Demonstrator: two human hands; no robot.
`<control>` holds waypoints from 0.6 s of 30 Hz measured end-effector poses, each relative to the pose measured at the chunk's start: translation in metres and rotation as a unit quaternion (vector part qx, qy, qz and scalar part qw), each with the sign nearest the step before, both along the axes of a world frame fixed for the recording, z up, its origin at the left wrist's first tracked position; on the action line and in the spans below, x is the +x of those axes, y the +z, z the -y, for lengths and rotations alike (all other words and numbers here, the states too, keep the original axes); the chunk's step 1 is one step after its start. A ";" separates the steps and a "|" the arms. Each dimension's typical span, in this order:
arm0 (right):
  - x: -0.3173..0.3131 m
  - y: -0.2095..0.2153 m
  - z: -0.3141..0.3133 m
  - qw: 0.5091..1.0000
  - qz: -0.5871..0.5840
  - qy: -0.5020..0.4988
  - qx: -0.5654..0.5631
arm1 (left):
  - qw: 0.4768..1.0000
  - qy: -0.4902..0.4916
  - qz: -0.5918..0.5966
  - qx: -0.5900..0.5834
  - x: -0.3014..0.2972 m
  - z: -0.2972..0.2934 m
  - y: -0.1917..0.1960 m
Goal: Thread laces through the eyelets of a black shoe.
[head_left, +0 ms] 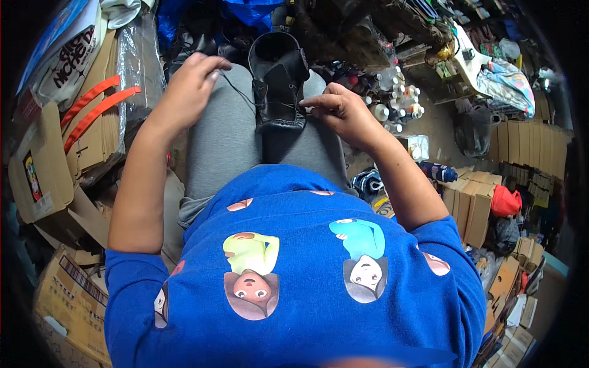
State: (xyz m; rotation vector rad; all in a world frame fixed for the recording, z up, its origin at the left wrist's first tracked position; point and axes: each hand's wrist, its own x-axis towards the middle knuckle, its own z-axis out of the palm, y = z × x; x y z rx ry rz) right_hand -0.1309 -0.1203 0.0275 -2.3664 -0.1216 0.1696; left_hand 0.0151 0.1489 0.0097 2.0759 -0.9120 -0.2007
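A black leather shoe or boot [283,87] lies on my lap between my thighs, its wide opening facing up and gathered stitches showing along its near edge. To its left, my left hand [197,83] is closed in a pinch on a thin black thread [239,91], which runs from my fingers to the shoe's left side. Against the shoe's right edge rest the fingertips of my right hand [342,111]. Its thumb and index finger are close together, the other fingers curled. What they grip, if anything, is too small to make out.
Dark shoes [202,43] and a blue plastic sheet [251,13] sit beyond my knees. Several bottles [396,98] stand on the floor at right, near stacked cardboard boxes [475,205]. At left are an open cardboard box [46,165] and red straps [101,110].
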 end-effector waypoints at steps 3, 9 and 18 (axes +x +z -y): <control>-0.003 0.000 0.003 1.000 0.011 0.014 -0.023 | 0.977 0.098 -0.188 0.018 0.010 -0.031 0.031; -0.005 -0.004 0.000 0.996 0.026 0.046 -0.076 | 0.958 0.208 -0.187 -0.063 0.048 -0.122 0.065; -0.019 -0.012 -0.013 0.986 0.088 -0.005 -0.141 | 0.877 0.248 -0.227 -0.343 0.073 -0.222 0.095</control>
